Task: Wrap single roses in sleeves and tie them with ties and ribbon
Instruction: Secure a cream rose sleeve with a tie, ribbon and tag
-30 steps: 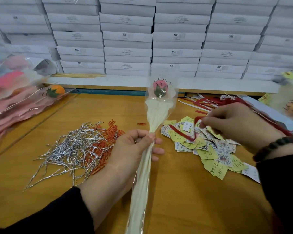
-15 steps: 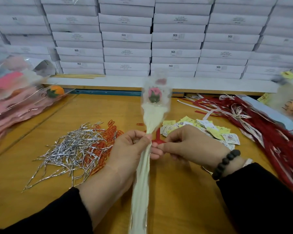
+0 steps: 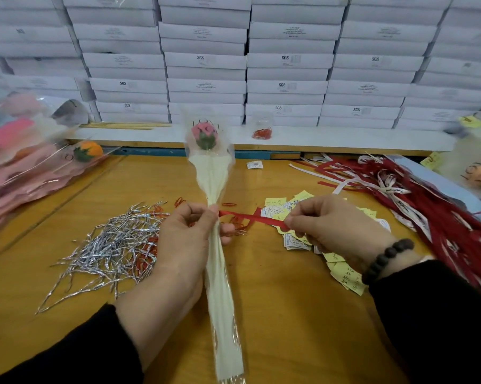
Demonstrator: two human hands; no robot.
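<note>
A pink rose (image 3: 204, 133) stands upright in a clear and cream sleeve (image 3: 220, 286) above the wooden table (image 3: 283, 314). My left hand (image 3: 185, 239) grips the sleeve at its narrow neck, thumb pressed on one end of a red ribbon (image 3: 254, 217). My right hand (image 3: 333, 228) pinches the ribbon's other end, so the ribbon runs taut between both hands to the right of the sleeve.
Silver twist ties (image 3: 109, 248) and red paper clips lie left of my left hand. Yellow and white tags (image 3: 344, 275) are under my right hand, a heap of red and white ribbons (image 3: 427, 206) at the right. Wrapped roses (image 3: 34, 167) pile at the left; white boxes (image 3: 289, 62) stack behind.
My right hand took a red ribbon from the right, brought it to the sleeve's neck, then pulled rightward, stretching the ribbon out from my left thumb. The rose stays upright.
</note>
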